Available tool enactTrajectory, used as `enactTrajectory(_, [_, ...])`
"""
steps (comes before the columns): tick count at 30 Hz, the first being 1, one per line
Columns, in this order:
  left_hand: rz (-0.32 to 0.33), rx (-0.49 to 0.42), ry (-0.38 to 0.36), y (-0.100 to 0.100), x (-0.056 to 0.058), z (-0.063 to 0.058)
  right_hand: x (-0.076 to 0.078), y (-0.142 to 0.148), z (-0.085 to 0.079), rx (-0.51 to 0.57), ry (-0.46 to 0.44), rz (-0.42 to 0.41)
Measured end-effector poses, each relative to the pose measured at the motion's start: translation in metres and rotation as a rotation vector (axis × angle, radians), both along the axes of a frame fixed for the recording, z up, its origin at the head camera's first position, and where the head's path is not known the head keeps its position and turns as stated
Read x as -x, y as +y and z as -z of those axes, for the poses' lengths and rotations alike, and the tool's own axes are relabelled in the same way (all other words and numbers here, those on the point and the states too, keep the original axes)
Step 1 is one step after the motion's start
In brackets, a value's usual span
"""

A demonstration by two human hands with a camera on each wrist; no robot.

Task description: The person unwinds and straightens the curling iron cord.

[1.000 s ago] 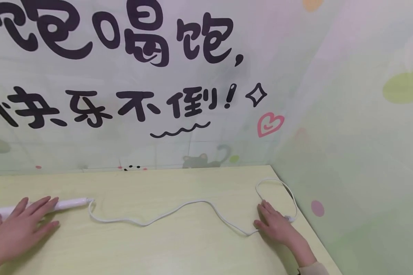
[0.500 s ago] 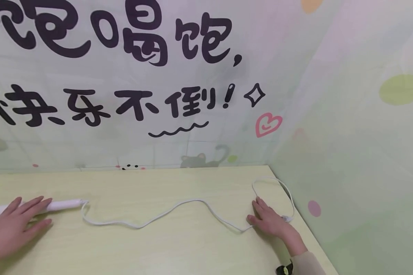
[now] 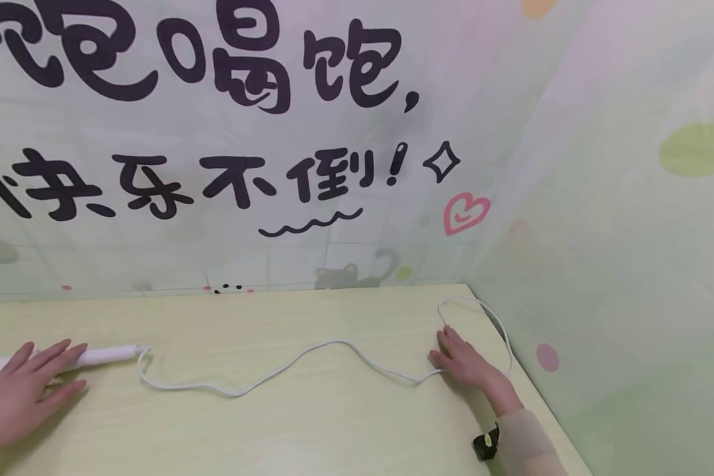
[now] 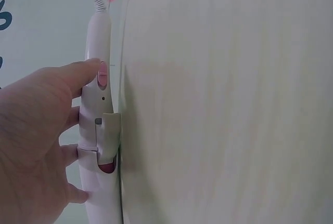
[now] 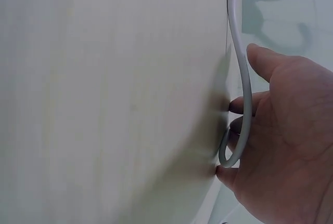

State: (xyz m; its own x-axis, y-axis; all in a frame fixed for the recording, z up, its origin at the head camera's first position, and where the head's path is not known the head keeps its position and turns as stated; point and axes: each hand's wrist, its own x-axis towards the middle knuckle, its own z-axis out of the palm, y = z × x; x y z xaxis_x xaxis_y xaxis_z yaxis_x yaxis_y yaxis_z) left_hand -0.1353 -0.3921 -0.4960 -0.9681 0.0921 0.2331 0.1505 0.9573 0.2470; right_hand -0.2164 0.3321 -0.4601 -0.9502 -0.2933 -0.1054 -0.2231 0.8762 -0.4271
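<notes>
A white curling iron point(image 4: 97, 31) with a pink switch point(image 4: 102, 76) and a clamp lever point(image 4: 110, 135) lies along the left of the table. Spread over it is my left hand point(image 3: 20, 396), fingers fairly straight; in the left wrist view the thumb reaches the switch. From the iron's end a thin white cord point(image 3: 285, 367) waves across the table to my right hand point(image 3: 464, 362). That hand lies over the cord with extended fingers, their tips at the tabletop. In the right wrist view the cord point(image 5: 239, 52) bends below the palm. Beyond the hand, the cord loops toward the right edge.
The pale wooden table point(image 3: 285, 436) meets a printed back wall point(image 3: 381, 218) with black lettering. A second wall point(image 3: 642, 297) stands along the right side, close to the cord's loop. A black device point(image 3: 486, 444) sits at the right wrist.
My right hand has moved farther back over the table, shifting the cord with it. The plug seen beside it earlier is now hidden. My left hand and the iron have slid slightly left.
</notes>
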Motion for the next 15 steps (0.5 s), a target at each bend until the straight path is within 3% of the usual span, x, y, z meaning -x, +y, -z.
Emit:
enactTrajectory(8, [0.022, -0.007, 0.002, -0.0005, -0.0002, -0.0007, 0.0037, -0.0022, -0.0024, -0.011, 0.001, 0.003])
enactTrajectory(15, [0.019, -0.011, -0.002, 0.0001, 0.0, -0.0019, -0.0025, -0.0033, -0.0047, -0.011, 0.046, 0.011])
